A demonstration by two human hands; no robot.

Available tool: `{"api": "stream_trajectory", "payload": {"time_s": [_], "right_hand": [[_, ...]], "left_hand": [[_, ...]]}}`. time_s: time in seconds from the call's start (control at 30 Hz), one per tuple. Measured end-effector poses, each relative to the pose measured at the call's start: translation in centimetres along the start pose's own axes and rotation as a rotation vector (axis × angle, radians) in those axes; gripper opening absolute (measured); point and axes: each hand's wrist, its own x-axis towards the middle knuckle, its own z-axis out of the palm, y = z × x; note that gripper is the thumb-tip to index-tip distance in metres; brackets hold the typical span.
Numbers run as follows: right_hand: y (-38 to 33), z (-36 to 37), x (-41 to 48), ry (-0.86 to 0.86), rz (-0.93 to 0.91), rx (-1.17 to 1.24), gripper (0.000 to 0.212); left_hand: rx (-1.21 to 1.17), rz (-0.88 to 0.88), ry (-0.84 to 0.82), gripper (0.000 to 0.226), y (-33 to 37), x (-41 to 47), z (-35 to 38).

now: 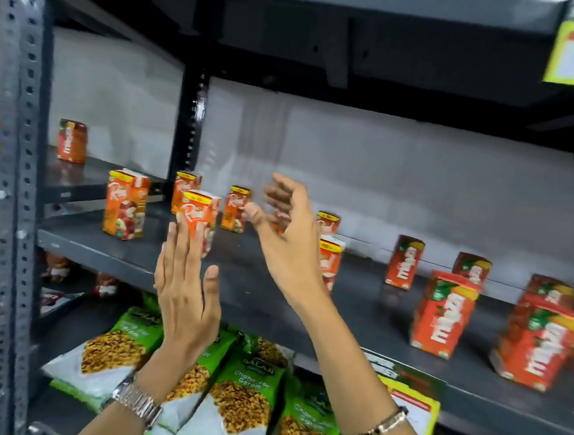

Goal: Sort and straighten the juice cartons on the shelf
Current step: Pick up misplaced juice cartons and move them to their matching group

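The left hand (183, 298) is flat, fingers straight and together, fingertips overlapping the lower front of an orange Real carton (200, 218) at frame centre; contact is unclear. The right hand (287, 238), blurred, is open with loosely curled fingers, holding nothing, before other orange cartons (327, 251). All stand on the dark shelf (131, 256). Red cartons (443, 312) stand at the right. Green snack bags (244, 396) lie along the bottom.

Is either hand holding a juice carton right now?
No, the left hand is open flat before a carton, and the right hand is open and empty.
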Motion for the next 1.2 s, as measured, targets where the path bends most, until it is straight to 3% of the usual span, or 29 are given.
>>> {"api": "stream_trajectory", "payload": {"time_s": [0.17, 0.3, 0.47, 0.63, 0.7, 0.87, 0.97, 1.1, 1.2], "right_hand": [[-2.3, -10.6, -1.8, 0.242, -0.179, -0.098, 0.035], [-1.4, -21.1, -4.6, 0.457, -0.172, -0.292, 0.033], [2.2, -34.6, -10.0, 0.646, 0.095, -0.567, 0.038], [4.5, -43.7, -14.5, 0.815, 0.536, -0.837, 0.040], [5.0, -46.0, -15.9, 0.826, 0.696, -0.831, 0.042], [5.9, -48.7, -16.7, 0.693, 0.885, -0.566, 0.050], [5.8, -49.8, -16.3, 0.613, 0.922, -0.418, 0.031], [5.2, -50.2, -16.2, 0.548, 0.981, -0.334, 0.048], [4.2, -49.9, -17.1, 0.562, 0.962, -0.294, 0.046]], "left_hand": [[-0.206, 0.114, -0.004, 0.051, 9.3, -1.7, 3.3], [-0.378, 0.178, -0.066, 0.051, 17.1, -4.8, 6.4], [-0.454, 0.335, -0.250, 0.050, 26.1, -10.4, 10.2], [-0.297, 0.549, -0.446, 0.050, 30.2, -14.1, 13.2], [-0.182, 0.621, -0.509, 0.051, 31.1, -15.0, 14.4], [0.076, 0.661, -0.536, 0.053, 31.3, -15.8, 15.8], [0.151, 0.693, -0.513, 0.053, 31.3, -15.9, 16.1], [0.172, 0.700, -0.519, 0.052, 31.4, -15.8, 16.0], [0.130, 0.706, -0.531, 0.051, 31.6, -15.7, 15.5]]}}
